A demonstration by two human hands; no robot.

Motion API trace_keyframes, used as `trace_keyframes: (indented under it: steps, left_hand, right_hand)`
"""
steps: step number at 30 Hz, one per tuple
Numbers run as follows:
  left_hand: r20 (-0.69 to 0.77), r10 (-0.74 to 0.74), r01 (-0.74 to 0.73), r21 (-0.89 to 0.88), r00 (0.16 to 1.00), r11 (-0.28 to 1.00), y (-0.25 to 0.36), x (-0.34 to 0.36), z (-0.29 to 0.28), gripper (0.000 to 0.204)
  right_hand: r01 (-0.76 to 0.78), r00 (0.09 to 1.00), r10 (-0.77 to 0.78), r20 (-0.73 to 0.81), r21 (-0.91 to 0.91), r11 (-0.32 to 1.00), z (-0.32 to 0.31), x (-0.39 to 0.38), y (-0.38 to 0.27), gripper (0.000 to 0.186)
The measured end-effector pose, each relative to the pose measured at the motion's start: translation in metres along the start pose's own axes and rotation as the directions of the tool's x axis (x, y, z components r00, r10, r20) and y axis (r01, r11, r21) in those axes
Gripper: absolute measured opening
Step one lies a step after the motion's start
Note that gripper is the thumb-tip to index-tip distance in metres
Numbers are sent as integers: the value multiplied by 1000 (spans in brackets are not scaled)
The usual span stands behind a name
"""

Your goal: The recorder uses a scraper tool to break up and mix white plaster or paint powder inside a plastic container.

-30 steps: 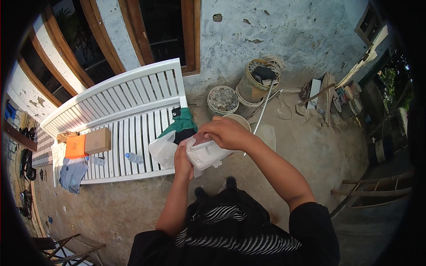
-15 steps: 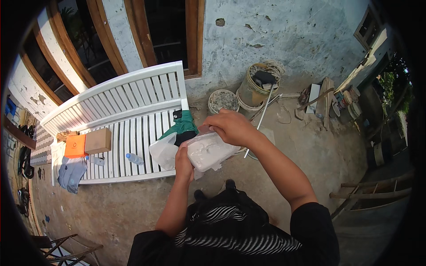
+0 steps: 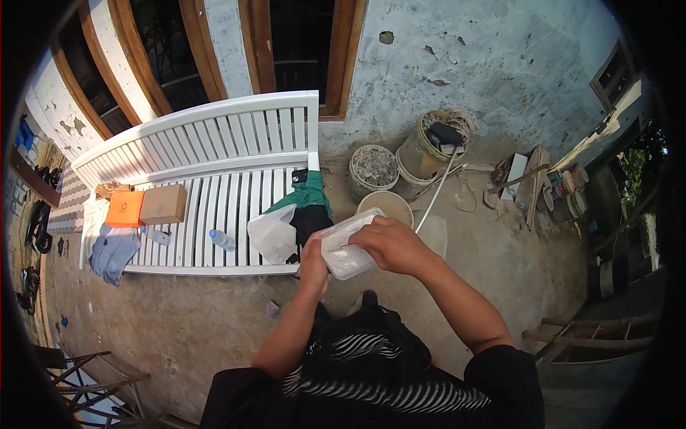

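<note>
In front of me, my left hand point(image 3: 312, 269) grips a shallow rectangular plastic box point(image 3: 348, 264), whitish and see-through, by its left side. My right hand point(image 3: 389, 245) is bent over the top of the box with its fingers closed together. A thin reddish strip shows by those fingertips; what they pinch is hidden. Just beyond the left hand, a white plastic bag point(image 3: 273, 236) rests on the bench beside a black and green cloth point(image 3: 309, 196).
The white slatted bench point(image 3: 193, 161) also bears an orange box point(image 3: 126, 209), a brown carton point(image 3: 163, 204), bottles and a grey cloth point(image 3: 116, 254). Buckets of rubble point(image 3: 374, 168) stand by the wall. A crumpled scrap point(image 3: 272, 309) lies on the floor.
The clear wrapping around the box has come off, and a crumpled scrap now shows on the floor. My right hand has lowered onto the box. The view has shifted left.
</note>
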State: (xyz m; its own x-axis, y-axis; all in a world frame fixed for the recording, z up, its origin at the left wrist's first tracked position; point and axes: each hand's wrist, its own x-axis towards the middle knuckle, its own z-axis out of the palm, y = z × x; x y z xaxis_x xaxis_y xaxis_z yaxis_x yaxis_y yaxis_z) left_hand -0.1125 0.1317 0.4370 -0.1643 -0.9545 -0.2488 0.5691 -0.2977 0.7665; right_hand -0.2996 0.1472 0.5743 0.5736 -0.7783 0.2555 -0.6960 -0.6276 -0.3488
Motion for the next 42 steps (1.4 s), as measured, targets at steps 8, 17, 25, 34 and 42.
trace_keyframes:
  steps: [8, 17, 25, 34, 42]
  left_hand:
    - [-67, 23, -22, 13, 997, 1000, -9, 0, -13, 39]
    - [-101, 54, -48, 56, 993, 997, 8, 2, -24, 40]
    - [-118, 37, -40, -16, 992, 999, 27, -7, -16, 40]
    - [-124, 93, -92, 14, 988, 996, 28, -6, -25, 37]
    - [-91, 91, -92, -9, 992, 996, 22, -4, -24, 38]
  right_hand:
    - [-42, 999, 43, -4, 122, 992, -5, -9, -2, 19]
    - [-175, 886, 294, -359, 328, 928, -18, -7, -10, 19]
    - [-220, 790, 403, -462, 399, 890, 10, -5, 2, 16]
    - [-119, 911, 142, -387, 82, 989, 4, 11, -3, 21]
    - [-58, 956, 10, -294, -156, 986, 7, 31, -28, 27]
